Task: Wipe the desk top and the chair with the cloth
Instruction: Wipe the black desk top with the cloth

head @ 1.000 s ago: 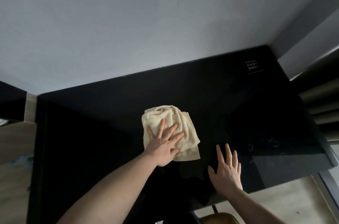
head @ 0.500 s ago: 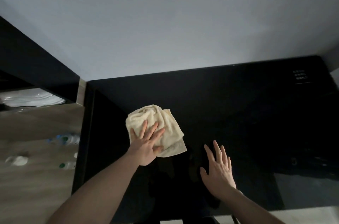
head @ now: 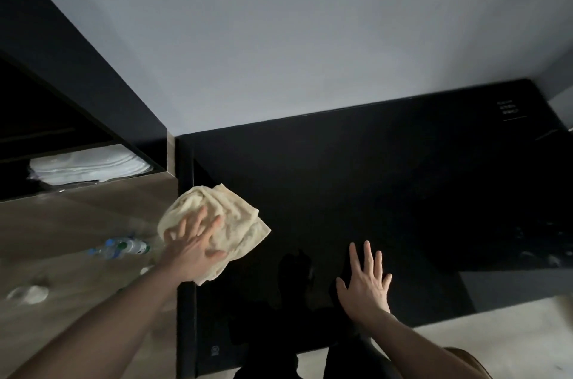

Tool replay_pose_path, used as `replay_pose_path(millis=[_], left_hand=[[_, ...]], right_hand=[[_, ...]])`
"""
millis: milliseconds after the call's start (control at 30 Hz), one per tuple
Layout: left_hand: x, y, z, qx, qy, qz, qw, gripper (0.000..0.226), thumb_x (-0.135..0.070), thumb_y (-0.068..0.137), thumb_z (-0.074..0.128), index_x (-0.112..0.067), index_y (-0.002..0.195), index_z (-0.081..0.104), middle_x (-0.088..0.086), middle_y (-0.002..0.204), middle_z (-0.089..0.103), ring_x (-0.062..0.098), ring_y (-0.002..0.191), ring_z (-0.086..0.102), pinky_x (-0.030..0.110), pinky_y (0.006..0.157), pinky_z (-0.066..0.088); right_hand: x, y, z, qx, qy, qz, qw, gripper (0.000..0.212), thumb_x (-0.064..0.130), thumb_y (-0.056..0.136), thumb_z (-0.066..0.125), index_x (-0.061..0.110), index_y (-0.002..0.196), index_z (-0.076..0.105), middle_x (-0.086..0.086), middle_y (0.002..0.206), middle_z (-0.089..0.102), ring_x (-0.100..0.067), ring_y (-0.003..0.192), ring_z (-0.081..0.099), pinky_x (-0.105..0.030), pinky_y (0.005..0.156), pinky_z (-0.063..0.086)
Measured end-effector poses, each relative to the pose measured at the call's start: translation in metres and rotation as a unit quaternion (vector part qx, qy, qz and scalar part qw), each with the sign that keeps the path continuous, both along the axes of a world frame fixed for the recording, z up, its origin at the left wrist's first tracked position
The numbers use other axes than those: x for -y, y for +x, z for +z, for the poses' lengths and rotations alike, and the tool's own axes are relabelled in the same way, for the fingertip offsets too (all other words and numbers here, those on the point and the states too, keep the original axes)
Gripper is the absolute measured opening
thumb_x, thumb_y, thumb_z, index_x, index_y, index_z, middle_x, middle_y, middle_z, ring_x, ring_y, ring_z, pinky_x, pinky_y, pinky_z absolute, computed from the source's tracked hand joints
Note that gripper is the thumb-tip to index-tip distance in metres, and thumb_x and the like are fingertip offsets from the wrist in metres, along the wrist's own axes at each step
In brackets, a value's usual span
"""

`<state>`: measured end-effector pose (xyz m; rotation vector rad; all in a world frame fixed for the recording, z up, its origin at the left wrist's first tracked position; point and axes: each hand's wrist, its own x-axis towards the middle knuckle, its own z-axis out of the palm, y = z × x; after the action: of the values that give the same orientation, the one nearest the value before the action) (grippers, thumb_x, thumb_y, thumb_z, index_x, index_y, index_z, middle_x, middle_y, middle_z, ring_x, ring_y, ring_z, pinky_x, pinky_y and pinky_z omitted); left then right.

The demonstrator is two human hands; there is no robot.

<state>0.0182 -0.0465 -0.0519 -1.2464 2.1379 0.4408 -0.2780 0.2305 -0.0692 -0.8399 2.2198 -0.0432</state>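
cloth (head: 217,223) is bunched under left hand (head: 193,250), fingers spread flat on top of it, pressing, not gripping. It sits right at the left edge of the desk (head: 356,180), with part of the bundle overhanging that edge toward the lower wooden counter (head: 77,217)

right hand (head: 366,282) is flat on the desk near the front edge, fingers spread, holding nothing, looks like a brace

risks from here, as I read it:
- cloth isn't held, only pinned by the palm. One more push left and it likely slides off the edge and drops onto the counter
- water bottle (head: 119,247) lies on the counter just beside the hand and cloth, a follow-through off the edge could knock it. Small pale items (head: 29,293) further left are too blurred to identify
- loosely wadded cloth means patchy contact, so streaks or missed strips along the left edge are probable, and a glossy black top will show them
- far right corner with the printed label (head: 508,108) is well apart from the cloth, can't tell if it's been wiped
- chair (head: 471,361) is barely visible at the bottom right, nothing shows it has been done

stack of white linen (head: 90,166) on the shelf above the counter is well clear of the stroke
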Motion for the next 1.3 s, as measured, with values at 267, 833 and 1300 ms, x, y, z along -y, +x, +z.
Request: replay_pose_path(millis=[267, 833, 1300], left_hand=[[-0.028, -0.004, -0.008, -0.002, 0.013, -0.058, 0.998, 0.097, -0.092, 0.083, 0.029, -0.05, 0.16, -0.015, -0.01, 0.169, -0.029, 0.045, 0.15, -0.033, 0.08, 0.115, 0.013], [-0.123, -0.183, -0.008, -0.036, 0.07, -0.129, 0.989, 0.063, -0.049, 0.108, 0.021, -0.055, 0.157, -0.019, -0.012, 0.168, -0.031, 0.044, 0.148, -0.04, 0.081, 0.113, 0.007], [-0.215, -0.497, 0.001, -0.022, 0.11, -0.219, 0.969, 0.065, -0.05, 0.109, 0.025, -0.055, 0.156, -0.02, -0.011, 0.165, -0.036, 0.05, 0.142, -0.045, 0.086, 0.109, -0.005]], right_hand=[[-0.029, 0.007, 0.016, 0.004, 0.006, -0.053, 0.999, 0.085, 0.046, 0.103, 0.053, 0.033, 0.171, 0.003, -0.002, 0.177, -0.018, -0.034, 0.163, -0.015, -0.052, 0.132, 0.007], [-0.102, -0.143, 0.008, -0.021, 0.009, -0.155, 0.988, 0.087, 0.042, 0.102, 0.059, 0.035, 0.171, 0.005, 0.0, 0.178, -0.013, -0.032, 0.164, -0.012, -0.054, 0.132, 0.01], [-0.161, -0.313, 0.003, 0.031, -0.077, -0.11, 0.99, 0.093, 0.039, 0.101, 0.065, 0.029, 0.171, 0.004, 0.005, 0.178, -0.009, -0.021, 0.165, -0.004, -0.041, 0.134, 0.005]])
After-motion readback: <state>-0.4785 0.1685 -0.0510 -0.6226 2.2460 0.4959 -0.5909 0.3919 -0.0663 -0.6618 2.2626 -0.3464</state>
